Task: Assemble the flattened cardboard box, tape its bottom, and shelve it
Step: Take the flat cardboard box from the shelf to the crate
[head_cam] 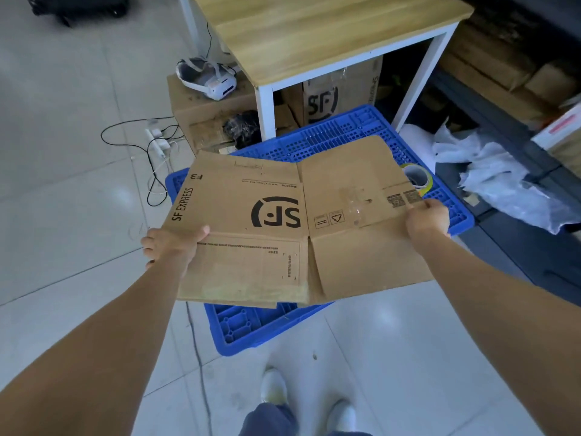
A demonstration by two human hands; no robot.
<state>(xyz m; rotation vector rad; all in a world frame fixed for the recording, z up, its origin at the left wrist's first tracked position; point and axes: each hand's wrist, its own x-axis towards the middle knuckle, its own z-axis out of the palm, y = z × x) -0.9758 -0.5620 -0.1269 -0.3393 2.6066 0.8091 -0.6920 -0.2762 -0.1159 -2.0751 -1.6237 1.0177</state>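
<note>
Fingers of the left hand (171,247) clamp the left edge of the flattened cardboard box (283,221), thumb lying on its printed face and the other fingers curled beneath. At the right edge, the right hand (427,220) pinches the box in the same way, thumb on top beside the small printed codes. Held flat at the centre of the frame, the box shows an SF logo upside down and "SF EXPRESS" running along its left side; its near flaps hang slightly open.

Grey floor tiles (78,199) fill most of the frame. A wooden-topped table (330,29) on white legs stands at upper centre, with other cardboard boxes under and beside it. Below the held box lies a blue plastic pallet (257,328). Crumpled white plastic wrap (490,177) sits at right. A roll of tape (419,179) rests on the pallet, partly hidden behind the box's right corner. A white headset (207,77) sits on a carton at upper centre-left.
</note>
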